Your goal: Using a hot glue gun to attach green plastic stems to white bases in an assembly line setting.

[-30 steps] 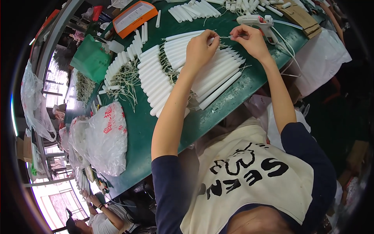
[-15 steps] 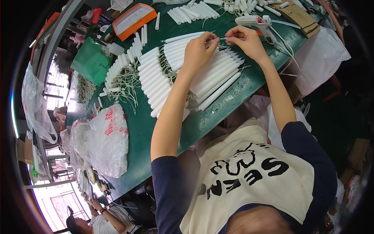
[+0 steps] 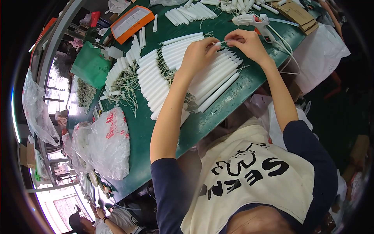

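My left hand (image 3: 198, 54) is closed, with a white candle-like stick's tip (image 3: 218, 44) showing at its fingertips. From that tip a thin pale strand (image 3: 223, 41) runs across to my right hand (image 3: 247, 45), whose thumb and fingers pinch it. Just below both hands lies a row of white candle-like sticks (image 3: 214, 76), pointed ends toward the right. More rows of the same white sticks (image 3: 151, 84) fan out to the left, with tangled pale strings between them. My left hand hides part of the rows.
A white glue gun (image 3: 253, 22) with a cord rests beyond my right hand, near a cardboard piece (image 3: 294, 16). An orange box (image 3: 132, 24), a green bag (image 3: 91, 65) and a clear plastic bag (image 3: 109, 142) are at left. Another person (image 3: 113, 220) sits at lower left.
A white tip has come into sight at my left fingertips. My right hand has shifted slightly, still pinching the strand. The other person's head and hands have moved a little.
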The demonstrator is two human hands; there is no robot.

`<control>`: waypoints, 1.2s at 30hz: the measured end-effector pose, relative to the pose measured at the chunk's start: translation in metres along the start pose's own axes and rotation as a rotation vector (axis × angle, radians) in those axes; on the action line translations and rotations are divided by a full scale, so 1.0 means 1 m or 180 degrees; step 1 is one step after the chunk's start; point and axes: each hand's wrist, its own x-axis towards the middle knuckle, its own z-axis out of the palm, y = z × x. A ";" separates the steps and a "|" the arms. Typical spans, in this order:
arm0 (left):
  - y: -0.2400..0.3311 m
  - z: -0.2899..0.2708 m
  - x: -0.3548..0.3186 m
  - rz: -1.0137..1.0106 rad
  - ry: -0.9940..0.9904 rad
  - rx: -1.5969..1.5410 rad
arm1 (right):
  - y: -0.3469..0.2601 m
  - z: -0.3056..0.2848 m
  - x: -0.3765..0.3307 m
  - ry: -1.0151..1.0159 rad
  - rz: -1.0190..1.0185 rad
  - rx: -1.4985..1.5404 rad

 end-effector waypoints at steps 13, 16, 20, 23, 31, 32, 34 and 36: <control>-0.003 0.004 0.000 -0.0006 0.0012 -0.0347 | 0.007 -0.003 0.000 0.0075 -0.0377 -0.0086; -0.003 0.004 0.000 0.0024 0.0018 -0.0415 | 0.008 -0.003 0.000 0.0095 -0.0469 0.0037; -0.001 0.004 0.001 -0.0024 -0.0125 -0.0445 | 0.008 -0.001 0.000 0.0118 -0.0673 0.0061; 0.002 0.003 0.001 0.0013 -0.0159 -0.0414 | 0.008 0.000 0.001 0.0093 -0.0687 0.0110; 0.004 0.010 0.002 0.0038 0.0136 -0.0427 | -0.005 -0.002 0.004 -0.0151 -0.0192 0.0141; 0.004 0.010 0.002 0.0044 0.0127 -0.0431 | -0.005 -0.001 0.004 -0.0142 -0.0186 0.0139; 0.005 0.010 0.002 0.0087 0.0214 -0.0283 | -0.003 0.000 0.006 -0.0174 -0.0014 0.0455; 0.006 0.010 0.002 0.0153 0.0274 -0.0248 | -0.003 0.001 0.009 -0.0198 0.0026 0.0435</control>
